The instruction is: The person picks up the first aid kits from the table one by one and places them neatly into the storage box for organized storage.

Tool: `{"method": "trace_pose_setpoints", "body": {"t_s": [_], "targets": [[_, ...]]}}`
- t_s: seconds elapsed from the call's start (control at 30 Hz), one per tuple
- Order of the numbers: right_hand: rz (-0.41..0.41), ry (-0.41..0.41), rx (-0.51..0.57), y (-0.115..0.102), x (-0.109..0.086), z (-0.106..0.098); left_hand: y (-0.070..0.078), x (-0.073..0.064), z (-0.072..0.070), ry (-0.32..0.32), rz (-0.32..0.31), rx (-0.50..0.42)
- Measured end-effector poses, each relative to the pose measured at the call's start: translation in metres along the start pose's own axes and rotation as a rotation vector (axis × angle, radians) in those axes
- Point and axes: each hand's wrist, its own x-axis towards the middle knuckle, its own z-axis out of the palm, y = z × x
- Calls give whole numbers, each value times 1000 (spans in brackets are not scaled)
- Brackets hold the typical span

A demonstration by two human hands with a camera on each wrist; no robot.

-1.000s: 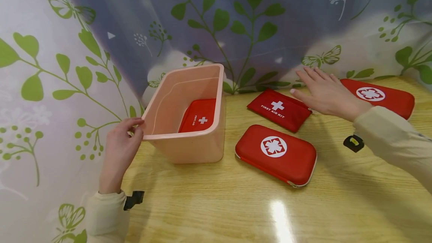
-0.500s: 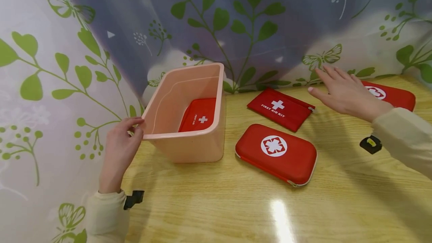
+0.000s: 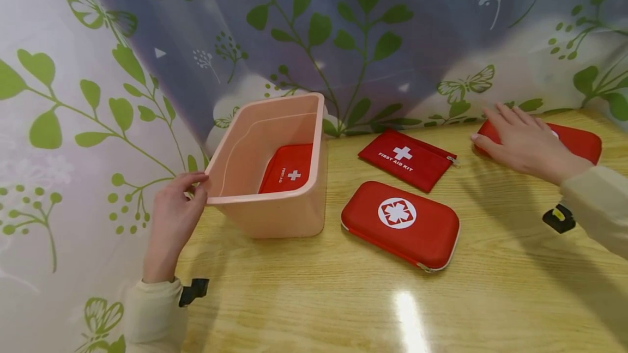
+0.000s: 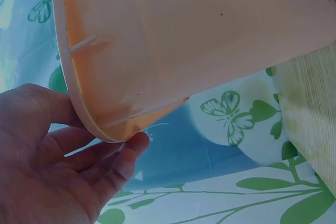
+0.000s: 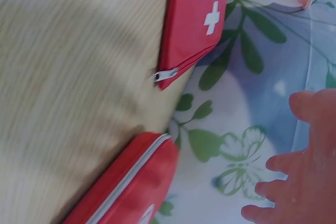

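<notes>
My left hand pinches the near-left corner of the rim of a pink plastic bin; the left wrist view has the thumb and fingers around that lip. Inside the bin lies a red first aid pouch with a white cross. My right hand hovers with fingers spread over the far-right red hard first aid case, hiding part of its emblem. In the right wrist view a gap shows between the fingers and this zippered case.
A flat red first aid kit pouch with a zipper lies right of the bin. In front of it is another red hard case with a round white emblem. Leaf-patterned cloth stands behind the wooden table and along its left side.
My right hand has moved rightward from beside the flat pouch to over the far-right case. The left hand has stayed on the bin's rim.
</notes>
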Motion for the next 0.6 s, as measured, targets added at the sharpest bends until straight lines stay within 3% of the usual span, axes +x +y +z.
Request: {"method": "trace_pose_setpoints", "body": {"t_s": [0.2,0.6], "targets": [[72,21,-11,20,-3,8,0,-1,0,-5,-2,-4],[142,66,-50,55,-12,19,-1,-2,1,3,6,1]]}}
